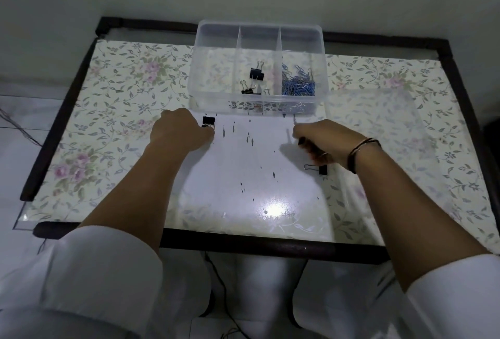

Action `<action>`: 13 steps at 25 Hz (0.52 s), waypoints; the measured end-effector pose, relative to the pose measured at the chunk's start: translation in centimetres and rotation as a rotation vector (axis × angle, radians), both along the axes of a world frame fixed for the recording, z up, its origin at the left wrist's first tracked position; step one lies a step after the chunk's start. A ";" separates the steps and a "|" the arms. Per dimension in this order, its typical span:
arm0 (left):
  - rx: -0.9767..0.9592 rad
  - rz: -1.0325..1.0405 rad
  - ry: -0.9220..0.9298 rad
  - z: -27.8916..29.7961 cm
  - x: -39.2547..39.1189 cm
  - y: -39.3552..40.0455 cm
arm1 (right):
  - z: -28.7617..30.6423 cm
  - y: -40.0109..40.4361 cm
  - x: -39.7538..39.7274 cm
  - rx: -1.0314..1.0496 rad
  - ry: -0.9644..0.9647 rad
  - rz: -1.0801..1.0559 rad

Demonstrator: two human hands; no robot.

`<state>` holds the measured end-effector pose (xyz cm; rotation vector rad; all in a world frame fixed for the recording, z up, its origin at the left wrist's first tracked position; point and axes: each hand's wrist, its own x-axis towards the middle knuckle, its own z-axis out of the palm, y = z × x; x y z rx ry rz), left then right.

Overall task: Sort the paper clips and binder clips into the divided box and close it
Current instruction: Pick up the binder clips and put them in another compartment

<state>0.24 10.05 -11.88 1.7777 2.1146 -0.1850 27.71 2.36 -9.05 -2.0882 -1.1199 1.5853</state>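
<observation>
A clear divided box [258, 33] stands at the back of the table. Its left compartment is empty, the middle one holds black binder clips [256, 74], and the right one holds blue paper clips [299, 85]. My left hand [180, 130] is curled in front of the box and pinches the wire handles of a black binder clip [209, 121] on the table. My right hand [323, 141] is curled and blurred, and its fingertips seem to pinch a thin silver paper clip [294, 121]. A second loose binder clip [317, 169] lies just under my right hand.
The table [113, 100] has a floral cover under glass and a dark frame, and it stands against a wall. A few silver paper clips [297, 107] show at the box's front right corner. A bright glare spot lies near the front edge. Cables hang below the table.
</observation>
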 end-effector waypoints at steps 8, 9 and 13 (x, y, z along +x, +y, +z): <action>0.005 0.034 -0.048 2.9 0.0 -0.8 | 2.8 -0.3 2.1 0.032 0.459 -0.131; 0.002 0.103 -0.136 3.3 -0.2 -0.8 | 2.7 -0.5 2.5 0.073 0.191 -0.013; -0.131 0.499 -0.743 4.5 -0.5 -0.6 | 1.8 -1.5 3.1 0.105 -0.605 0.496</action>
